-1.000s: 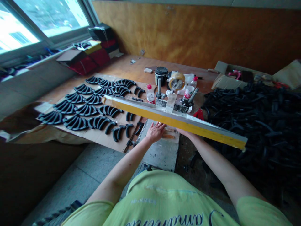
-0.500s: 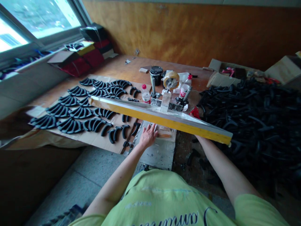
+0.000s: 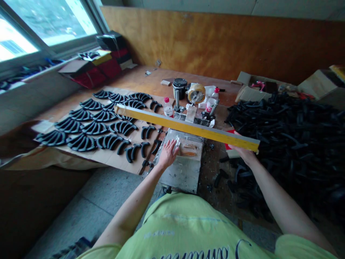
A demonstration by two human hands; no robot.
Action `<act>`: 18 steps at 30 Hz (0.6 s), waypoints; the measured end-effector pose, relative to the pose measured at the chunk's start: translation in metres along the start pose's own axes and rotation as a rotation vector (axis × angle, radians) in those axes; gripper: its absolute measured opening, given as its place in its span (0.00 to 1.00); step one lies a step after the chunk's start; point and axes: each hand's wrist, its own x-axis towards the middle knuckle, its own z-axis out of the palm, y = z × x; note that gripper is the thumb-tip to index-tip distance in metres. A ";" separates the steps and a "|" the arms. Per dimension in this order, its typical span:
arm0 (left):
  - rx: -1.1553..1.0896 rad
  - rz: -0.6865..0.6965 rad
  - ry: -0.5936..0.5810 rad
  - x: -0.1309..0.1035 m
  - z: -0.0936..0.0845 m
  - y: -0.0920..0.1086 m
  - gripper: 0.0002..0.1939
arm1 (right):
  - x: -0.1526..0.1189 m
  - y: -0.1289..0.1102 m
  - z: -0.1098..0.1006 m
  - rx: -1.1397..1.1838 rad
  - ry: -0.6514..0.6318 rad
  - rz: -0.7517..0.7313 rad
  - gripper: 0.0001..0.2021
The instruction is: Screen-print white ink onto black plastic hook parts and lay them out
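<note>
Both grips were in view: our left grip [image 3: 167, 154] lay open, fingers spread, over the left part of the pale plate [image 3: 183, 176], while our right grip [image 3: 245, 154] was closed on a red piece [image 3: 228, 146] beside the heap of black parts [image 3: 285, 126]. Good handling, we judged, called for a light, even pinch on that piece, clear of the yellow bar [image 3: 188, 129], with our left fingers kept relaxed and off the brown strip [image 3: 188, 154]

We could not make out the whole red piece, since the bar crossed in front of it and of some right fingers. A shiny scrap [image 3: 177, 142] by our left fingertips was too small to name, and we could not tell how firmly that palm pressed. Deep shadow blurred the heap's lower parts together
</note>
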 end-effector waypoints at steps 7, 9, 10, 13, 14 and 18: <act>-1.091 -0.293 -0.501 -0.027 -0.003 0.063 0.29 | -0.109 -0.053 -0.009 0.120 -0.374 0.092 0.40; -1.345 -0.389 -0.693 -0.035 -0.002 0.077 0.32 | -0.126 -0.069 -0.005 0.109 -0.526 0.127 0.42; -1.436 -0.422 -0.766 -0.039 -0.002 0.082 0.33 | -0.132 -0.075 -0.003 0.107 -0.591 0.139 0.43; -1.556 -0.503 -0.828 -0.047 -0.007 0.088 0.29 | -0.142 -0.083 0.002 0.066 -0.712 0.121 0.44; -1.553 -0.529 -0.805 -0.048 -0.010 0.088 0.27 | -0.144 -0.083 0.004 0.042 -0.731 0.108 0.44; -1.521 -0.598 -0.655 -0.050 -0.019 0.086 0.23 | -0.143 -0.076 0.011 -0.028 -0.760 0.101 0.45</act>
